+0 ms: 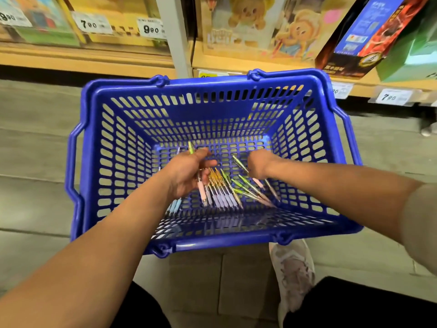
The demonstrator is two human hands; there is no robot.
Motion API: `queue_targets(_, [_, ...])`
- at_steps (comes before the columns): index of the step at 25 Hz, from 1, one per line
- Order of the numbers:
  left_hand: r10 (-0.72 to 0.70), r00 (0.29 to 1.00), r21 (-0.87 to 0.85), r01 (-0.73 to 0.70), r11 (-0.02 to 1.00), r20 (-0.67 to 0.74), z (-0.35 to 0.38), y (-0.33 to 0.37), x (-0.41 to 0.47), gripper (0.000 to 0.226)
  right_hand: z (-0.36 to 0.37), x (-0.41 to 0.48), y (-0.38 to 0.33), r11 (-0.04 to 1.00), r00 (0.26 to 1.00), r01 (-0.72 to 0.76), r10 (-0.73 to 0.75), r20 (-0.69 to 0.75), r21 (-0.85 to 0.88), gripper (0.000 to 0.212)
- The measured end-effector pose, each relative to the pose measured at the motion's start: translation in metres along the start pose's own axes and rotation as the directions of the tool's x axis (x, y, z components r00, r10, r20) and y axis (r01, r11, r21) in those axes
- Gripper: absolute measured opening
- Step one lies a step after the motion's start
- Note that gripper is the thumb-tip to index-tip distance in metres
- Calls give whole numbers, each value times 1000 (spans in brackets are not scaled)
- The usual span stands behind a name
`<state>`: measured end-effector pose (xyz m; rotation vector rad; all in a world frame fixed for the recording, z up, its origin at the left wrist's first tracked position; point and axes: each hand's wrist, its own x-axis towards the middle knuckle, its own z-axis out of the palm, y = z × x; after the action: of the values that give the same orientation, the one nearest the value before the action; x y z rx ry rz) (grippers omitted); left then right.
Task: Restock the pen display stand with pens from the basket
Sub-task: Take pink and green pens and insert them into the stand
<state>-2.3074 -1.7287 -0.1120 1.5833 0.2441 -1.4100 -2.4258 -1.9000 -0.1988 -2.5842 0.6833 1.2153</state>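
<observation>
A blue plastic basket (94, 129) stands on the floor in front of me. Several pens (224, 190) with purple, pink, green and blue grips lie on its bottom. My left hand (186, 171) is inside the basket and grips a few pens; a green one sticks up above its fingers and blue ones below its wrist. My right hand (259, 165) reaches in from the right, fingers curled down onto a green pen (238, 162) in the pile. The pen display stand is not in view.
Wooden shelves (132, 60) with boxed toys and price tags run along the back. A grey upright post (176, 39) divides them. My shoe (292, 273) is on the tiled floor just behind the basket's near rim.
</observation>
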Motion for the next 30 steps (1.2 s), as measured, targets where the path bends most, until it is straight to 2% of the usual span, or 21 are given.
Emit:
queue_targets(2, [0, 1000, -12, 0, 1000, -16, 0, -1, 3, 22, 19, 10, -1, 997, 999, -44, 44, -2, -70, 18])
queue_targets(5, [-18, 1000, -91, 18, 996, -3, 3, -4, 4, 9, 41, 23, 1, 990, 999, -47, 49, 11, -131, 21])
queue_targets(7, [-4, 1000, -126, 3, 992, -10, 0, -3, 6, 10, 37, 27, 2, 999, 998, -46, 45, -31, -27, 19])
queue_targets(10, [23, 999, -103, -26, 994, -26, -3, -3, 12, 16, 6, 16, -1, 963, 989, 38, 1, -147, 267, 16])
queue_targets(11, [32, 999, -82, -34, 996, -35, -2, -3, 13, 16, -5, 7, -6, 907, 983, 98, -24, -183, 410, 15])
queue_targets(13, [54, 998, -43, -56, 998, -36, 1, -4, 14, 14, -23, -17, -23, 726, 965, 235, -93, -246, 647, 14])
queue_targets(15, [71, 997, -32, -71, 997, -13, 4, -5, 15, 13, -27, -36, -38, 593, 950, 307, -139, -280, 745, 10])
queue_targets(16, [74, 997, -41, -74, 996, -1, 4, -5, 16, 14, -25, -42, -42, 589, 946, 317, -144, -290, 743, 10])
queue_targets(20, [75, 996, -97, -70, 993, 45, 4, -3, 19, 14, -17, -46, -44, 724, 950, 283, -120, -289, 629, 17])
queue_targets(22, [80, 994, -50, -76, 996, 72, 6, -2, 19, 14, -15, -44, -37, 740, 942, 309, -154, -297, 597, 15])
queue_targets(24, [86, 993, -9, -86, 996, 81, 8, -2, 19, 12, -13, -42, -30, 692, 934, 355, -227, -277, 629, 11])
queue_targets(26, [89, 994, 4, -89, 996, 57, 12, -1, 20, 16, -14, -42, -23, 575, 925, 368, -304, -227, 730, 8])
queue_targets(27, [92, 995, 11, -92, 996, 33, 15, -1, 21, 18, -15, -39, -18, 504, 926, 345, -319, -200, 792, 9])
queue_targets(28, [97, 995, 18, -97, 995, 6, 17, 0, 22, 20, -15, -33, -12, 481, 938, 309, -299, -177, 821, 9])
queue_targets(29, [101, 995, 20, -100, 995, -16, 18, 0, 24, 21, -15, -25, -6, 555, 960, 252, -245, -134, 793, 8])
queue_targets(30, [100, 995, 14, -99, 995, -31, 19, 1, 25, 21, -13, -15, -1, 684, 978, 191, -195, -75, 704, 11])
